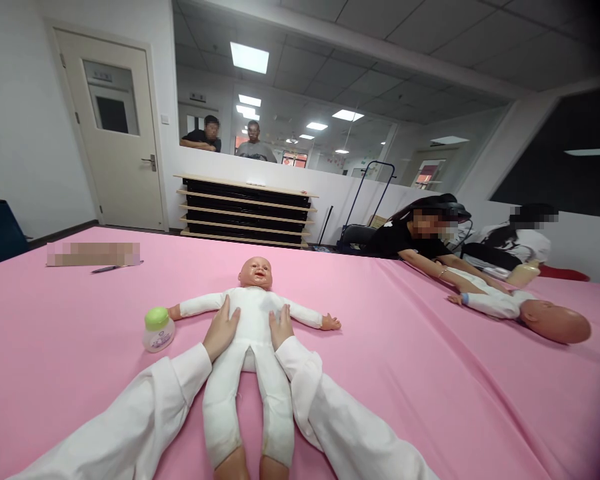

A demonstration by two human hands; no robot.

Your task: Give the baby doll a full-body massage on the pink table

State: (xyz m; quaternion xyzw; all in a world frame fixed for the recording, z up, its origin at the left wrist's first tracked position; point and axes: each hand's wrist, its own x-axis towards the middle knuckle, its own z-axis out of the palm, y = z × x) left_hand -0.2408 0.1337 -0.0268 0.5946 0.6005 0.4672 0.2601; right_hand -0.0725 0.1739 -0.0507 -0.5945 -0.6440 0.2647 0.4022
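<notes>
A baby doll (253, 320) with a white cloth body and hard plastic head lies on its back, arms spread, its head away from me. My left hand (222, 330) rests against the left side of its torso, fingers stretched out and thumb apart. On the opposite side, my right hand (282, 325) touches the torso in the same way, fingers extended. Both palms are hidden from view. Beside the doll's hand on the left stands a small clear bottle (159, 332) with a green cap.
A pink cloth (380, 333) covers the table. At the far left lie a pen (111, 268) and a blurred flat item (93, 254). To the right, a person (420, 230) leans over another doll (555, 319), near a pale bottle (525, 272). Shelf boards (247, 207) are stacked behind.
</notes>
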